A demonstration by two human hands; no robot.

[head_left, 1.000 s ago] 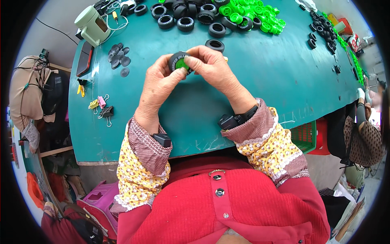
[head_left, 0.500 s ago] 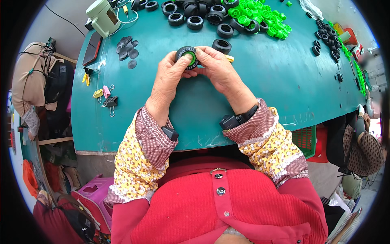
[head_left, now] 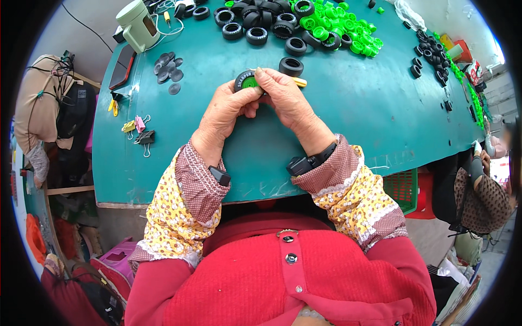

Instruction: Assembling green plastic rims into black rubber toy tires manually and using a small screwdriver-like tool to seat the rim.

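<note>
Between both hands is a toy wheel [head_left: 247, 80], a black tire with white lettering around a bright green hub. My left hand [head_left: 229, 103] grips its left and lower side, thumb over the green hub. My right hand [head_left: 287, 99] closes on the right edge, its thumb and fingers hiding part of the tire. A yellow piece [head_left: 299, 82] sticks out behind my right hand; whether it is held or lies on the table cannot be made out. Just beyond stands a single black tire [head_left: 291, 67].
On the green table [head_left: 348, 119] lie piled black tires [head_left: 256, 36], green hubs [head_left: 359, 32] and dark discs [head_left: 168, 66]. At left are a mug [head_left: 137, 27], a phone [head_left: 122, 66] and binder clips [head_left: 144, 138]. Another person [head_left: 481, 193] is at the right.
My left thumb has slid lower on the wheel, and my right thumb now reaches up over its edge. More of the green hub's face shows. The whole view has shifted slightly.
</note>
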